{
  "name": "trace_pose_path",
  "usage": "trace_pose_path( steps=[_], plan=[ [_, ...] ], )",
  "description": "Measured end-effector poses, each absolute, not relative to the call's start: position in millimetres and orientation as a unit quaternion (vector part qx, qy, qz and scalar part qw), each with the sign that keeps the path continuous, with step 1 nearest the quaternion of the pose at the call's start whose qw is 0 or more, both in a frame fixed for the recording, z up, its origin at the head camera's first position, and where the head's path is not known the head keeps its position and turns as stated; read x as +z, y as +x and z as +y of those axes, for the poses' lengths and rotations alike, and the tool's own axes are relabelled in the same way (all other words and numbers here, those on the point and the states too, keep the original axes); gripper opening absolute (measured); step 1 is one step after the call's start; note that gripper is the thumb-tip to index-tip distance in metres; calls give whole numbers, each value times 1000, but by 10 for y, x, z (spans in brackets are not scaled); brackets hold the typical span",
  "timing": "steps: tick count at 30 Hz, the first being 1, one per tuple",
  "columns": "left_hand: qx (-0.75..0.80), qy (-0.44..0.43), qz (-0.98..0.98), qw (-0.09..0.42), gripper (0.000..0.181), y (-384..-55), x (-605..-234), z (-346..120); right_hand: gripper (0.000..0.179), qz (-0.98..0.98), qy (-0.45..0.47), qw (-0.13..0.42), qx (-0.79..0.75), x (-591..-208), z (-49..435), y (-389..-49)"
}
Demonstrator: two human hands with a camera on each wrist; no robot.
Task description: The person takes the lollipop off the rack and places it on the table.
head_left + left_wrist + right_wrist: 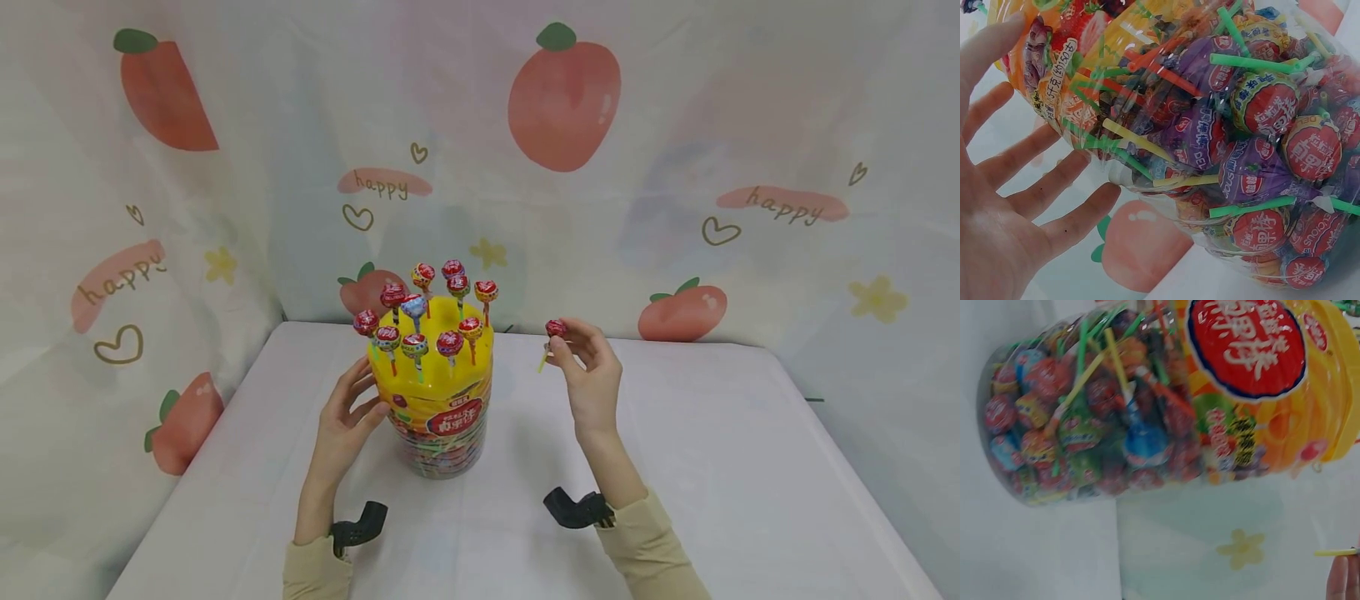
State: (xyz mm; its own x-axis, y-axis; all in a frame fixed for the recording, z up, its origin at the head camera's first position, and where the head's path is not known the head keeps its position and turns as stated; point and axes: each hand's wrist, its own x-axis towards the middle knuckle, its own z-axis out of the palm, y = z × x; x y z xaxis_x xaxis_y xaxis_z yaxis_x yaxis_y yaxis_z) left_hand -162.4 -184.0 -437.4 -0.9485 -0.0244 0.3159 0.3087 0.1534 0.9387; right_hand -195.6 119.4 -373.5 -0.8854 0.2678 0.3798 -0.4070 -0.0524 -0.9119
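Lollipop [556,327]: probably light, hard, brittle; best held by its stick [542,362]. Right grip [590,371] pinches it. Tub [431,407]: likely heavy, slick; left grip [347,421] spread at its side.

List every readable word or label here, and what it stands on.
"happy", three times: fruit-print backdrop.
"真果棒": red oval on the plastic candy jar.
"真果棒": round lollipop wrapper inside the jar.
Too small or blurred: print on the held lollipop, the jar's smaller lettering and most other wrappers.
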Motion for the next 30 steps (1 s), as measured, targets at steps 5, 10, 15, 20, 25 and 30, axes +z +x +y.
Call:
trace_pose_path(
  steps=[5, 10, 15, 20, 25, 30],
  plan=[
    [-647, -90, -745, 134, 65, -1610, -4382, -1841, 31, -659, 30, 228, 716, -3846, 1257, -1994],
    [-647, -92, -744, 138, 65, -1607, -4392, -1845, 31, -667, 16, 218, 712, -3922, 1313, -2042],
    [-647, -93, -744, 139, 65, -1617, -4401, -1847, 29, -676, -11, 197, 710, -4077, 1375, -2135],
    [-647, -95, -744, 139, 64, -1622, -4409, -1846, 28, -685, -38, 167, 708, -4248, 1414, -2217],
    [-649, -99, -742, 138, 65, -1622, -4412, -1838, 29, -694, -61, 141, 704, -4420, 1425, -2294],
    [-651, -102, -739, 141, 65, -1621, -4407, -1829, 29, -706, -77, 121, 694, -4519, 1436, -2339]
  ],
)
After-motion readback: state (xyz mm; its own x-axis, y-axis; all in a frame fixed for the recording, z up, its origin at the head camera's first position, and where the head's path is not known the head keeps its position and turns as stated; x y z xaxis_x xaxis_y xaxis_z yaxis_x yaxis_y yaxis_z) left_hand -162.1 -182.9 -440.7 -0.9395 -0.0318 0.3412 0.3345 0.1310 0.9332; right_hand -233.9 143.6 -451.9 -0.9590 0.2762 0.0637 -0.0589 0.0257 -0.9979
